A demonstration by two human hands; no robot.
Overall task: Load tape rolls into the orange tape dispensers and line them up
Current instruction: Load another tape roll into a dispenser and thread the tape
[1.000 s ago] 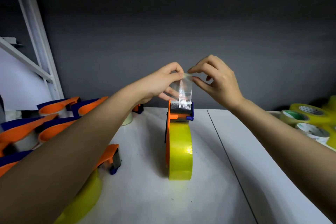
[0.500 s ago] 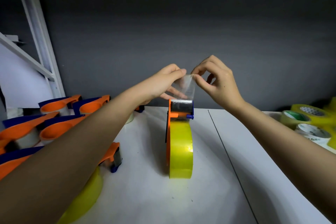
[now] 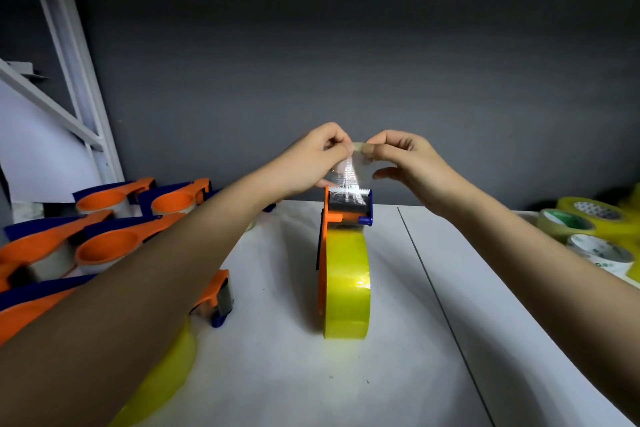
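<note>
Both forearms reach forward over the white tabletop (image 3: pixel 277 374). The left hand (image 3: pixel 311 158) and right hand (image 3: pixel 412 166) each pinch the top edge of the clear tape strip (image 3: pixel 346 172), held up above the serrated blade of the upright orange dispenser (image 3: pixel 346 215) (its yellow roll (image 3: pixel 346 284) loaded). At least 5 more dispensers (image 3: pixel 110 246) lie at left; 3 loose rolls (image 3: pixel 568 222) are clearly visible at right.
</note>
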